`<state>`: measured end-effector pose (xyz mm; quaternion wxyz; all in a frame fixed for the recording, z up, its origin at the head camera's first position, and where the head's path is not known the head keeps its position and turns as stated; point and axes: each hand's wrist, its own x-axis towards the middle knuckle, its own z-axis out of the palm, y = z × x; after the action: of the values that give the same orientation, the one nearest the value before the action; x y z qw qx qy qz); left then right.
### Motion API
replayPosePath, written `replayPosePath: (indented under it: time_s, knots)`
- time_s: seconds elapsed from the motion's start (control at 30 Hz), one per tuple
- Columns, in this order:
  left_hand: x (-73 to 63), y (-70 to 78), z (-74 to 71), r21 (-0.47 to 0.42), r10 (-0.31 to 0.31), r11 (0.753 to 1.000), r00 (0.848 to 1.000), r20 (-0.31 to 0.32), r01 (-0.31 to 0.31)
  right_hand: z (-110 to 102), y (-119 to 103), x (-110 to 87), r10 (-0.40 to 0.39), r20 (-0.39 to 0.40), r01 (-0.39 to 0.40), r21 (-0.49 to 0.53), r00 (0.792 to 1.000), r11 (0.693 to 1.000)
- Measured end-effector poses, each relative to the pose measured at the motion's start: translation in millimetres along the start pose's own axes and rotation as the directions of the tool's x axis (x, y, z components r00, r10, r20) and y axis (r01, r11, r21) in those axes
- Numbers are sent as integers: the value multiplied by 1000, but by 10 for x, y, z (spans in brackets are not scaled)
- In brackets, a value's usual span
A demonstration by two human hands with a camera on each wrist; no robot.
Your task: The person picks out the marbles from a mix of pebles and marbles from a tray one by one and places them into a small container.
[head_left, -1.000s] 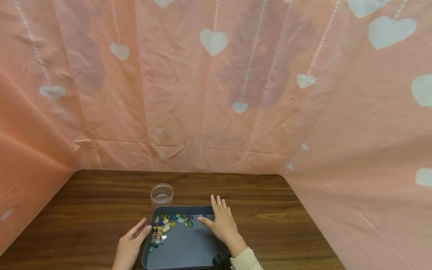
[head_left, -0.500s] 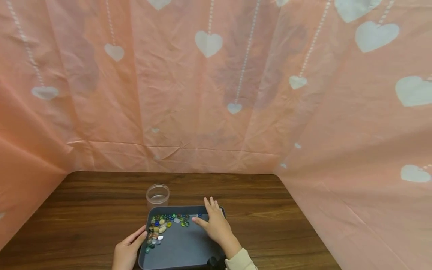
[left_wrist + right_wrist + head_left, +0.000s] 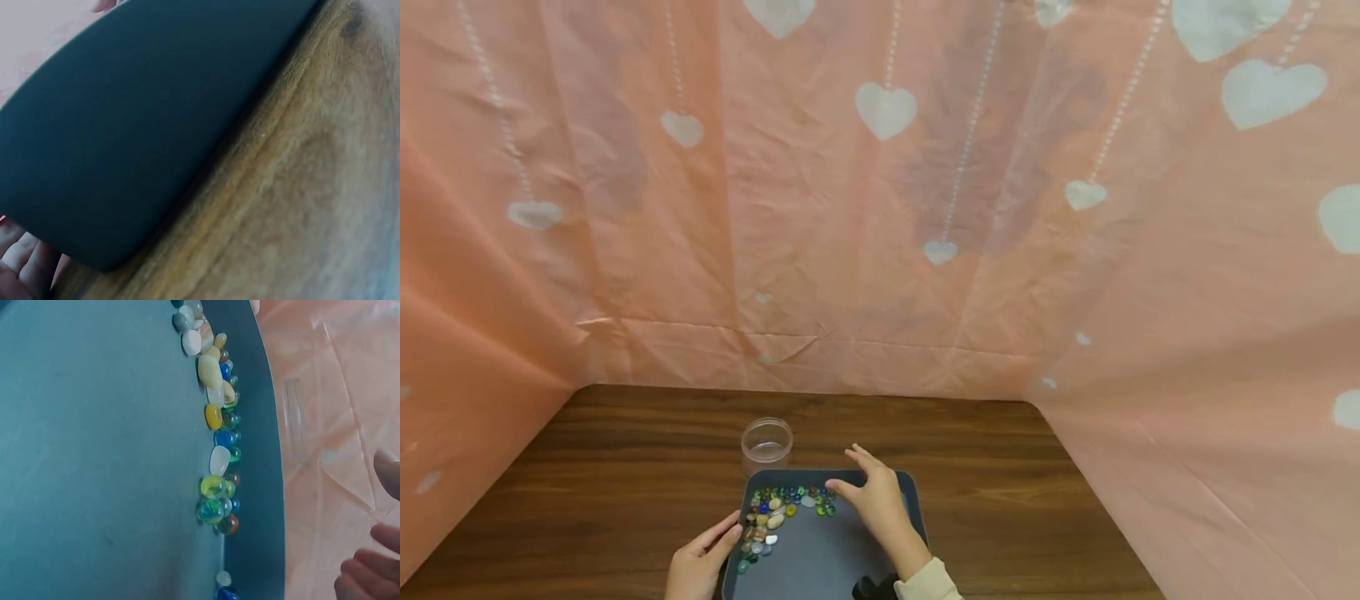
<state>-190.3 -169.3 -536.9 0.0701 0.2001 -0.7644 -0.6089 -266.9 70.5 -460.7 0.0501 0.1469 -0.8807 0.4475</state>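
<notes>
A dark grey tray (image 3: pixel 820 560) sits on the table, its far and left sides lined with glass marbles (image 3: pixel 826 504) and smooth pebbles (image 3: pixel 776 522). My left hand (image 3: pixel 700 560) holds the tray's left rim, thumb at the edge and fingers along the outer wall. In the left wrist view, several fingers (image 3: pixel 28 265) show beside the tray's corner. Over the far right part of the tray is my right hand (image 3: pixel 880 504), thumb and fingers apart, holding nothing visible. The right wrist view shows a white pebble (image 3: pixel 224 579) and a blue marble (image 3: pixel 227 594) apart from the main row.
A clear round plastic jar (image 3: pixel 767 442) stands just behind the tray's far left corner. Brown wood-grain tabletop (image 3: pixel 1000 492) surrounds the tray. A pink curtain (image 3: pixel 820 250) printed with white hearts encloses the back and sides.
My right hand has shifted left along the tray's far side, its fingers now pointing more to the left. The left hand stays at the rim. The head view has shifted slightly.
</notes>
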Motion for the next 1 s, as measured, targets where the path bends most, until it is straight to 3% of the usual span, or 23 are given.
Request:
replayPosePath:
  time_s: [0.13,0.43,0.57,0.77,1.0]
  knots:
    - [-11,-16,29,-20,-16,1000,1000,7,16,38,65,7,-20,-49,24,75,999,997]
    - [-14,33,31,25,10,1000,1000,-2,-10,41,222,105,4,-49,5,177,999,984]
    - [-8,28,44,-2,1,1000,1000,-1,-1,63,301,119,10,-12,-8,182,1000,983]
    - [-5,7,39,30,-15,999,1000,-13,16,117,349,117,25,40,-32,182,999,983]
    - [17,-13,19,12,-43,999,999,-12,43,159,340,136,74,133,-99,194,988,976]
